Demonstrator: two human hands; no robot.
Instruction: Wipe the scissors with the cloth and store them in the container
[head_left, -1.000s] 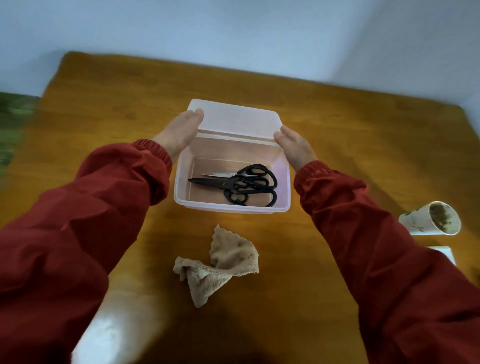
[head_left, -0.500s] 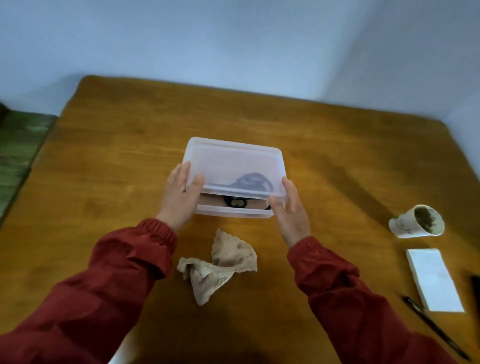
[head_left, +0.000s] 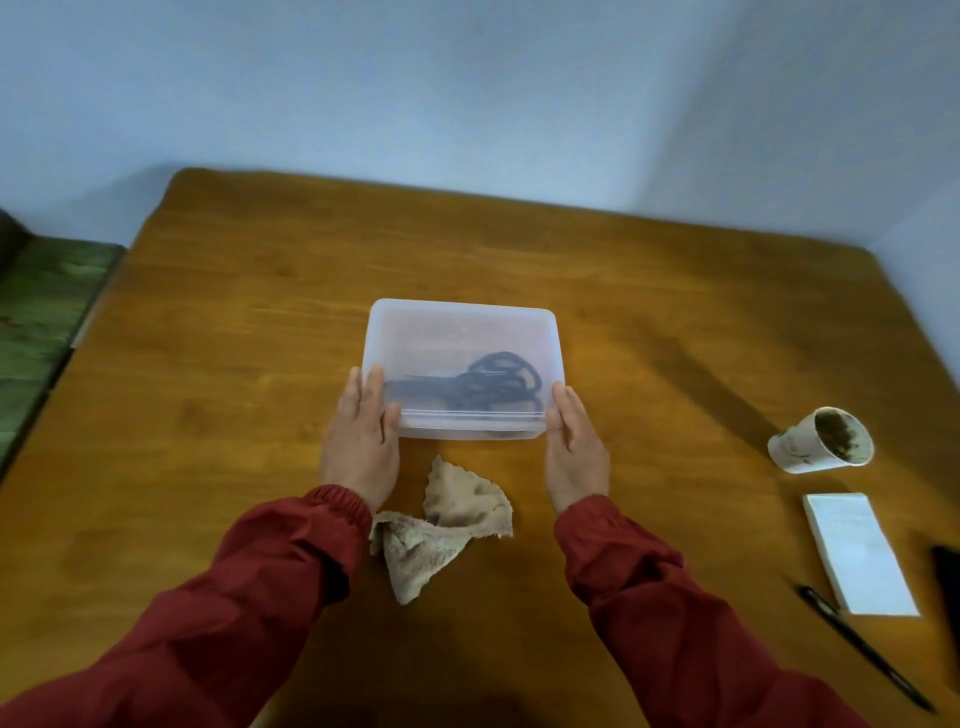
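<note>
While the scissors (head_left: 483, 387) lie inside the translucent container (head_left: 467, 430) — a dark shape seen through its lid (head_left: 457, 327) — the storing step looks close to done, and the job in hand appears to be seating that lid. The left hand (head_left: 361, 441) lies against the near-left corner with its fingers straight and the thumb at the front edge. The right hand (head_left: 574, 452) mirrors it at the near-right corner. Neither curls round anything; both press with extended fingers. The cloth (head_left: 441, 525) lies crumpled on the desk (head_left: 260, 364) just in front of the container, between the two wrists, held by neither hand. Whether the lid has clipped down all round I cannot tell. The next move probably calls for even downward pressure along the front edge, then the far corners — without letting the box slide on the smooth desk.
</note>
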